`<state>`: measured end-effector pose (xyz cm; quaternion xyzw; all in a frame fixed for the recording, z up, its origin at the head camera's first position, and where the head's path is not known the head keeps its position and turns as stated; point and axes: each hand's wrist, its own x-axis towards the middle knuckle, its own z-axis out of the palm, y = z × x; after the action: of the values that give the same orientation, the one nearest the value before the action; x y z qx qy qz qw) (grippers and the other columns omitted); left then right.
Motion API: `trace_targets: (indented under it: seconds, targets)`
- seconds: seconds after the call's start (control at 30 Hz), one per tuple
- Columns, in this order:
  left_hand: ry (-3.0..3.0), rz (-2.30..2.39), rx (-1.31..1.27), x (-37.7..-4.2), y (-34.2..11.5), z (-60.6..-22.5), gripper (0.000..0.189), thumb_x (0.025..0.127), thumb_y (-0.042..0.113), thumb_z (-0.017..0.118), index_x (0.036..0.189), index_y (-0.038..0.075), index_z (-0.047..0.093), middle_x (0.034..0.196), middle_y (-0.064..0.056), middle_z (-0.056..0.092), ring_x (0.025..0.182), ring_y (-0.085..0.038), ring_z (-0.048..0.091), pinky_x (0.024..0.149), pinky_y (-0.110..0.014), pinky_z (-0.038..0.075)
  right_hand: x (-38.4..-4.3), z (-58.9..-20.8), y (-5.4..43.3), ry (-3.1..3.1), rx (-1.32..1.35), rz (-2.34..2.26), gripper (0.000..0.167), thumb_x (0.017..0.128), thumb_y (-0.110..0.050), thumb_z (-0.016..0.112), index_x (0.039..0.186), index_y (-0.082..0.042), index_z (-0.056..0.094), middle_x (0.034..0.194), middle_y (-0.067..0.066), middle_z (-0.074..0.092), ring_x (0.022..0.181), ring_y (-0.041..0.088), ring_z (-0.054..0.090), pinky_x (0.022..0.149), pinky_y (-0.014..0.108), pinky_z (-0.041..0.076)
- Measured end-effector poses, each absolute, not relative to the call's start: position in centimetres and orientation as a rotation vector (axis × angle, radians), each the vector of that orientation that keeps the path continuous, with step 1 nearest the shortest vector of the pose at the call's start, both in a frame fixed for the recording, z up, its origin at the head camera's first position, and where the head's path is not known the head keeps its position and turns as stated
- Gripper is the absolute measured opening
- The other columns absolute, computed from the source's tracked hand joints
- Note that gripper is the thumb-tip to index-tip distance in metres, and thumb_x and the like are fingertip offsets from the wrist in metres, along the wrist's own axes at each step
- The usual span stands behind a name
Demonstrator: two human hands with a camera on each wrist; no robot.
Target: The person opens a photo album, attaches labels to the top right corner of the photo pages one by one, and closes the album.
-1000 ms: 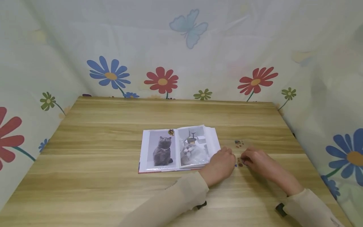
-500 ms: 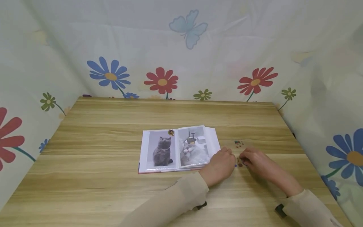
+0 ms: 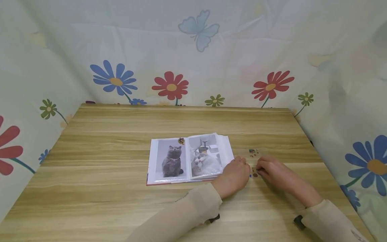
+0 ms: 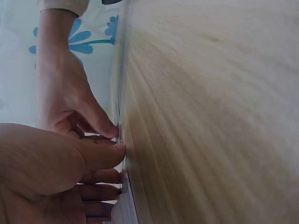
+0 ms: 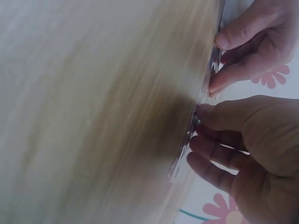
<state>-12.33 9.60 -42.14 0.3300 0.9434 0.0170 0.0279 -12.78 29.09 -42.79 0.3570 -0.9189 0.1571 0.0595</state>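
Note:
A clear sticker sheet (image 3: 252,158) with small coloured stickers lies flat on the table, right of an open photo album (image 3: 153,158). My left hand (image 3: 234,177) touches the sheet's left side with thumb and fingertips, close to the album's right edge. Over the sheet's right part, my right hand (image 3: 279,176) brings thumb and index finger together at a sticker, which the fingers mostly hide. In the right wrist view, this thumb (image 5: 212,114) meets the glossy sheet (image 5: 187,144) edge-on while the other fingers stay loosely bent. Grey and white cats fill the album's two photos.
A small round sticker (image 3: 181,140) sits at the top of the album's left page. The wood-grain table (image 3: 90,141) is bounded behind and at both sides by a flower-patterned cloth (image 3: 145,43).
The head view has shifted very slightly. Both hands stay at the sheet, the right fingertips making only small movements there; the album has not moved.

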Motion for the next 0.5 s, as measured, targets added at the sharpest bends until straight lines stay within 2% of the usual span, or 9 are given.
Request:
trace_targets:
  seconds: [0.5]
  targets:
    - [2.917,0.078,1.026,-12.25,9.52,-42.24,0.018,0.101,0.016,0.06,0.106,0.012,0.077,0.105,0.001,0.065,0.099,-0.014,0.055,0.087,-0.025,0.049,-12.65,-42.67,28.97,-2.831,0.984,0.367,0.026,0.077,0.016,0.078,0.08,-0.009,0.07,0.079,-0.004,0.061,0.072,0.011,0.06,0.061,0.031,0.055]
